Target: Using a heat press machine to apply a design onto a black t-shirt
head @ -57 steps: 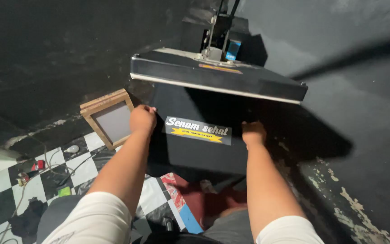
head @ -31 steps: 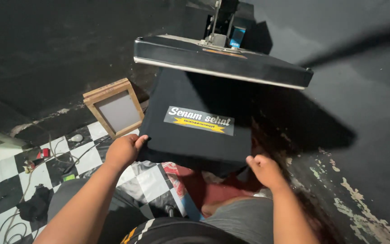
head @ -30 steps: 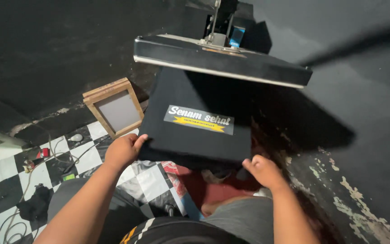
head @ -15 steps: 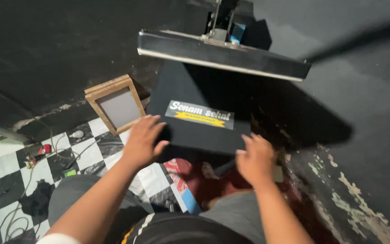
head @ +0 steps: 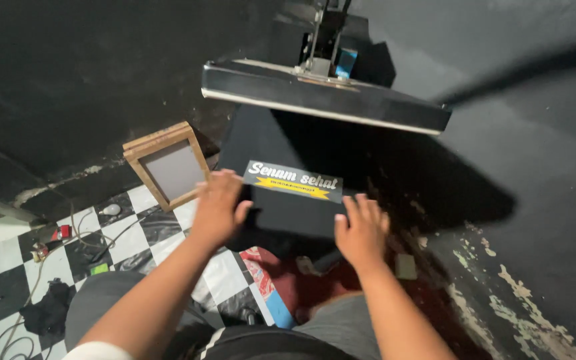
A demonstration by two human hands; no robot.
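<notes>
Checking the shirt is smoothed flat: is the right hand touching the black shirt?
Touching. The head view shows the right hand lying flat, fingers spread, on the black shirt near its front edge.

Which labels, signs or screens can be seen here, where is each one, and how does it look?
Printed transfer label: on the black shirt under the raised press plate, between the left hand and right hand; grey rectangle, white script, yellow banner.
Blue panel: on the press column above the plate; small, upright; too small to tell if it is a screen.
Orange sticker: flat on the plate's top; narrow strip.
</notes>
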